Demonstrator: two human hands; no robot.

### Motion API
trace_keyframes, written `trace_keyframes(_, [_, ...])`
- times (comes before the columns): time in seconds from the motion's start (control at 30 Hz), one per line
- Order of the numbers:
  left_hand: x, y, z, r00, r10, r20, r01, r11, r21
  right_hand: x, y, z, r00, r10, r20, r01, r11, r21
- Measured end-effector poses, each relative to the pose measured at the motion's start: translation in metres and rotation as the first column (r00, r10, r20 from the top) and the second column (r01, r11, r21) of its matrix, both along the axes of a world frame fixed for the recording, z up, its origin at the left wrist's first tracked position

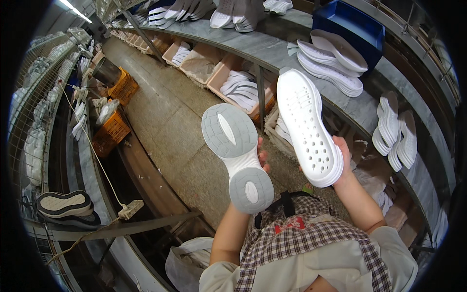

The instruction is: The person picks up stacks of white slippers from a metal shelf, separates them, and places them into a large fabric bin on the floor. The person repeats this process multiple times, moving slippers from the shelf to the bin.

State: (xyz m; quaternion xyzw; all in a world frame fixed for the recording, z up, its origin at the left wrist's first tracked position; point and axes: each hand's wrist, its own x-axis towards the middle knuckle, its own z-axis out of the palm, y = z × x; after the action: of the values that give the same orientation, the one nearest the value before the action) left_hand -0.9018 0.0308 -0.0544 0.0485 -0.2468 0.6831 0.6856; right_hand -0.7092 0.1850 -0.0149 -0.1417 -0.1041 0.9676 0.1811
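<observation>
Closest to me, my left hand grips the grey-treaded sole; my right hand clasps the white perforated sole, fingers behind. Stacked soles lie on the worktop beyond.

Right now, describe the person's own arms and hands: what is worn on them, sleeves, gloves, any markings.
Both hands, the left hand and the right hand, are bare, with no gloves, and no rings or watch can be seen. The forearms are uncovered. Short pale cream sleeves end around the elbows. Between the arms lies a brown and white checked apron with a small red mark.
</observation>
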Motion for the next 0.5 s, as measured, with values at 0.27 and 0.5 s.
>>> trace_keyframes(0.27, [0.007, 0.008, -0.019, 0.945, 0.24, -0.223, -0.312, 0.869, -0.385, -0.022, -0.039, 0.022, 0.992, -0.013, 0.122, -0.066, 0.785, 0.616])
trace_keyframes(0.5, [0.016, -0.008, -0.034, 0.919, -0.044, -0.391, -0.144, 0.888, -0.437, -0.025, -0.061, 0.017, 0.98, -0.031, 0.196, -0.197, -0.231, 0.953])
